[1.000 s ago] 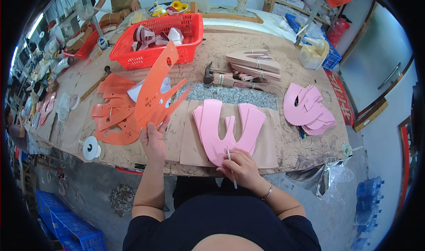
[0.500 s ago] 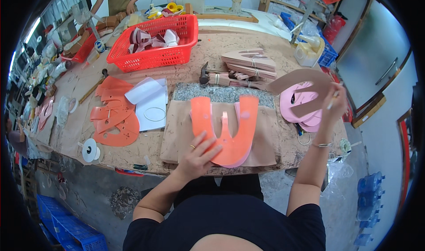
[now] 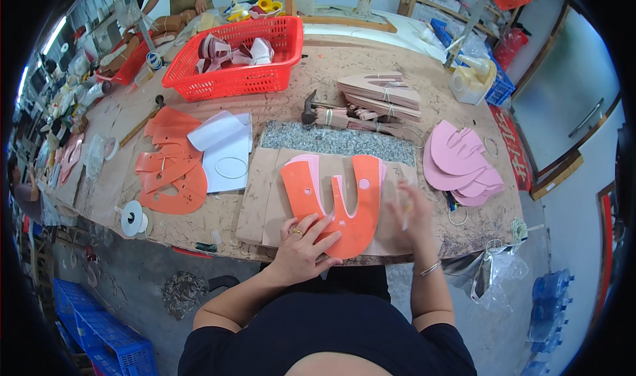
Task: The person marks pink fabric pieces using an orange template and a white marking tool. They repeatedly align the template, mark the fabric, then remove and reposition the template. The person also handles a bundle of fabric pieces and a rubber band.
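Brown worktop point(image 3: 318, 64) filled most of my far-off view, with a red basket point(image 3: 248, 78) well ahead of the left grip and to its left. I saw the left grip point(image 3: 302, 252) lying flat, its fingers spread apart, resting on the orange sheet point(image 3: 354, 233) and not pinching it. That sheet lay just ahead of the left grip and to its right. Its round end was by the grip, and its three prongs pointed away, so its long way ran almost straight ahead. Bits of a pink sheet point(image 3: 315, 177) peeped out from under it, next to the two outer prongs. Both lay on a tan board point(image 3: 275, 207).

The right grip point(image 3: 417, 217) was just beside the orange sheet, on its right, and looked not to touch it. It was blurry, with what looked like a thin pale stick point(image 3: 405, 224) at its fingers, so I could not tell if it was together or apart. That made the left grip the nearer one. Ahead of the right grip, and to its right, sat a pink pile point(image 3: 457, 164).
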### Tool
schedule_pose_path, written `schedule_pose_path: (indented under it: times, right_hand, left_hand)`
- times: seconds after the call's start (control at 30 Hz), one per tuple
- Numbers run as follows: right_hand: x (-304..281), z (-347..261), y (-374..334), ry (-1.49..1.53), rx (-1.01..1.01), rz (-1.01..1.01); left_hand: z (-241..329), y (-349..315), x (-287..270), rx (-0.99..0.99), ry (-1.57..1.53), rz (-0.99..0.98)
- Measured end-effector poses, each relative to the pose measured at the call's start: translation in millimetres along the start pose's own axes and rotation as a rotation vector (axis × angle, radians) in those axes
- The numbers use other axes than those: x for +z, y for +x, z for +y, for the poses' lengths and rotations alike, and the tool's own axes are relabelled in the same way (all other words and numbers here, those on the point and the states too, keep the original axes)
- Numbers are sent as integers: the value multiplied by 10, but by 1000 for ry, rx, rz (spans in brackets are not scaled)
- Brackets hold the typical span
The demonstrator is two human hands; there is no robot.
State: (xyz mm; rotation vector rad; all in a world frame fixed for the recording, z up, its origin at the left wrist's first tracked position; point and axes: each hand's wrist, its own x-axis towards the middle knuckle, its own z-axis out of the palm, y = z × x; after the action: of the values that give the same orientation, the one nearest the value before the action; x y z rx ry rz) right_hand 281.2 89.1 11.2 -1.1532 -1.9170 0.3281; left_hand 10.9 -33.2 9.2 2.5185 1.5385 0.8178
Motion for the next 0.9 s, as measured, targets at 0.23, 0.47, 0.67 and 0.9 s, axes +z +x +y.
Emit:
schedule_pose_path:
  times: [0.23, 0.47, 0.67, 0.9]
  right_hand:
    - [194, -342, -220, -65, -15, -151]
    - [189, -327, -237, -44, -10, -142]
    - [152, -340, -216, -58, -21, -171]
    - [249, -532, 116, 200, 14, -84]
  left_hand:
    - [-68, 95, -34, -31, -91, -69]
    - [-71, 107, -17, -11, -104, -60]
    - [-95, 114, -24, -14, -99, -83]
    - [-121, 84, 25, -2, -90, -39]
